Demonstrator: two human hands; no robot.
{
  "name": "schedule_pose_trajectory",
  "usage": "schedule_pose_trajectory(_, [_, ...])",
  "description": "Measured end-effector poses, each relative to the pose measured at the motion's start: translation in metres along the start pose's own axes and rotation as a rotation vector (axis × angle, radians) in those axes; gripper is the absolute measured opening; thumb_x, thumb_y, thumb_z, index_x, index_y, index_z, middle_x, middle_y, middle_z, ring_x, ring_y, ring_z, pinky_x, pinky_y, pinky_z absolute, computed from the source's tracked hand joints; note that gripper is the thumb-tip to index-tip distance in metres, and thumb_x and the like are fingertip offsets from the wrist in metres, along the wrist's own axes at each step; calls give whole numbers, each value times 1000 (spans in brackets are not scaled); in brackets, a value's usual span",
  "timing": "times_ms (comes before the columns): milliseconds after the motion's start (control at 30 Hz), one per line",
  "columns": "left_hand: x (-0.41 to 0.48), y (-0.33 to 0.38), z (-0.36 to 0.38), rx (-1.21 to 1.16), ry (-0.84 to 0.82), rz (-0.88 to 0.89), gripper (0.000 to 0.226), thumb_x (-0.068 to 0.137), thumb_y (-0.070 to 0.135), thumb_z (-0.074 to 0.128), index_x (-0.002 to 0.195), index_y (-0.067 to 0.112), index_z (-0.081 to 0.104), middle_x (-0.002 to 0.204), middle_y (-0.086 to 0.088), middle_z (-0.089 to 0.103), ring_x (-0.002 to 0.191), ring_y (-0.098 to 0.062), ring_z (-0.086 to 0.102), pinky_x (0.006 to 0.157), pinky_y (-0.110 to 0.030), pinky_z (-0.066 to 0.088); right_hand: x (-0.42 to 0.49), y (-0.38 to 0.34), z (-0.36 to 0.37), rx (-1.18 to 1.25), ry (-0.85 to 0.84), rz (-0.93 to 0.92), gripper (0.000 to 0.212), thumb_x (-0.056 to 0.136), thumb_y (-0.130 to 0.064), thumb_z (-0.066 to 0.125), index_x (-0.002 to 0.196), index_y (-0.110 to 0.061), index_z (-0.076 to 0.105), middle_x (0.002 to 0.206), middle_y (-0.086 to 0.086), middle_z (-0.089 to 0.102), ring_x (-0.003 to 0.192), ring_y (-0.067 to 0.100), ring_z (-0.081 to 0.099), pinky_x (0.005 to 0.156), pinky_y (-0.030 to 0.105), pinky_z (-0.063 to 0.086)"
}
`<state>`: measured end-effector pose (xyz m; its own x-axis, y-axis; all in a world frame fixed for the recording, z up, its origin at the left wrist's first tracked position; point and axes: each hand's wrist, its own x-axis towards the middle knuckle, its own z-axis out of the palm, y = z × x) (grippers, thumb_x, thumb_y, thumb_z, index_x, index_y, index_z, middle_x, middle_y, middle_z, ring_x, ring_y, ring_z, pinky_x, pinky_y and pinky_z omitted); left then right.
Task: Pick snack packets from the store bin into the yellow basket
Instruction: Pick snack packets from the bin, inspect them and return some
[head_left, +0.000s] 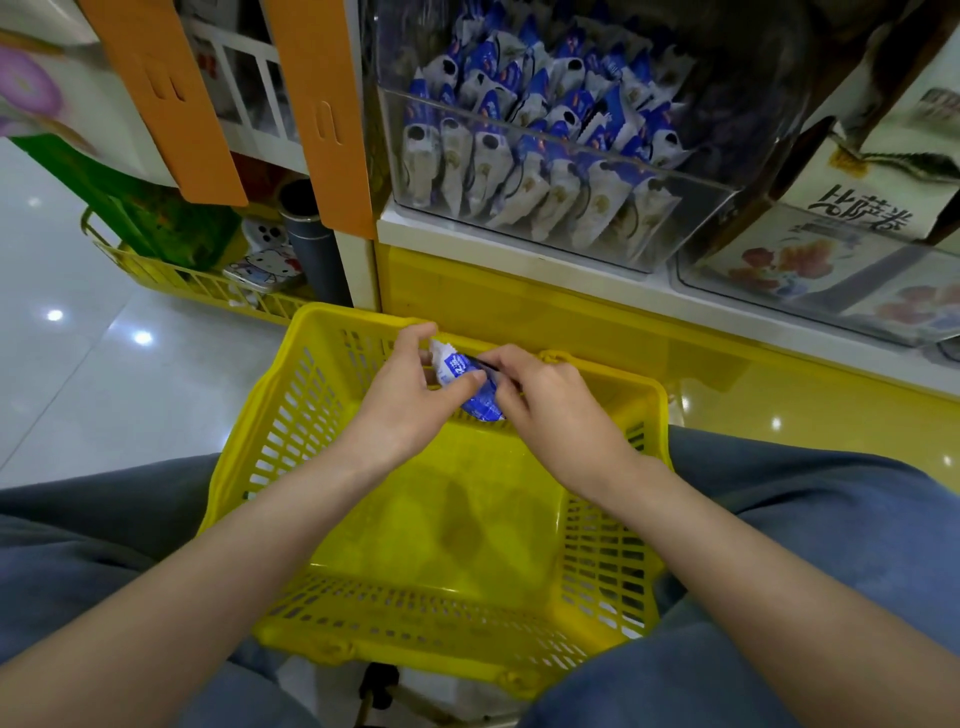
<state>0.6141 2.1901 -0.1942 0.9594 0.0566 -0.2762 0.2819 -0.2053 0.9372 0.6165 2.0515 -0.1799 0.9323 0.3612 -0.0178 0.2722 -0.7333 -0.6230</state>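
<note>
Pinching one blue-and-white snack packet (464, 382) above the yellow basket (270, 410), left hand (410, 400) and right hand (540, 395) both grip it; its long axis slants, white end up-left toward the basket's far rim.

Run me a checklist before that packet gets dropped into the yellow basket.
1. Grip: left hand and right hand both pinch the snack packet. Ok.
2. Position: the packet is above the yellow basket, inside its far rim. Ok.
3. Landing room: bare basket floor shows below the hands. Ok.
4. Basket steadiness: it sits between the person's legs; what supports it is hidden. Cannot tell.
5. Packet sealed: fingers cover much of it. Cannot tell.
6. Supply: the store bin holds many packets. Ok.
</note>
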Motion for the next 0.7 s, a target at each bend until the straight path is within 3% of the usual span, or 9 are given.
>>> schedule_pose_trajectory(67, [0,3,-2,-24,-49,0,53,84,12,66,130,12,41,90,2,54,78,-9,56,70,-18,49,-1,0,-2,-75,0,-30,26,96,-14,43,119,-14,56,100,13,69,91,32,62,75,45,46])
schedule_pose_trajectory(133, [-1,4,-3,-100,-56,-27,49,83,12,66,127,12,44,96,-1,56,81,-12,59,74,-24,52,-2,0,-5,-65,36,-31,25,96,-15,43,117,-14,56,100,11,69,91,29,63,76,43,46])
schedule_pose_trajectory(233, [-4,7,-4,-258,-34,-53,45,81,16,67,121,12,46,105,-7,58,85,-13,63,68,-19,56,-2,-2,-11,154,95,63,19,96,-15,47,111,-13,58,99,2,70,92,20,65,81,39,48])
schedule_pose_trajectory(333, [-5,10,-5,-377,-17,-85,44,83,23,65,118,4,46,106,-15,65,85,-15,67,71,-24,58,-4,-4,-12,330,25,93,20,96,-22,47,109,-14,59,98,-5,66,92,10,63,85,38,51])
schedule_pose_trajectory(467, [-8,9,-9,-454,-50,-145,57,80,39,61,118,-1,45,99,-15,69,88,-19,69,72,-28,58,-12,-4,-8,364,-32,32,26,88,-26,60,113,-18,56,107,-8,64,97,3,61,81,21,50])
schedule_pose_trajectory(567, [-12,10,-10,-452,-132,-143,60,79,50,55,115,2,51,102,-9,67,90,-17,67,71,-29,55,-13,-5,-8,486,43,142,11,92,-17,54,102,-17,56,98,7,66,84,18,66,78,34,54])
schedule_pose_trajectory(633, [-15,12,-10,-444,-130,-88,36,88,36,55,108,7,55,102,-7,68,88,-14,67,68,-26,54,-12,-8,-11,759,23,296,7,95,-15,48,94,-17,54,91,10,64,71,11,65,66,28,56])
schedule_pose_trajectory(700, [-17,13,-12,-432,-98,-33,22,89,19,57,108,8,56,99,-6,68,83,-10,68,65,-22,54,-14,-8,-15,902,-42,351,7,95,-14,48,93,-15,55,88,7,64,71,9,64,64,22,55])
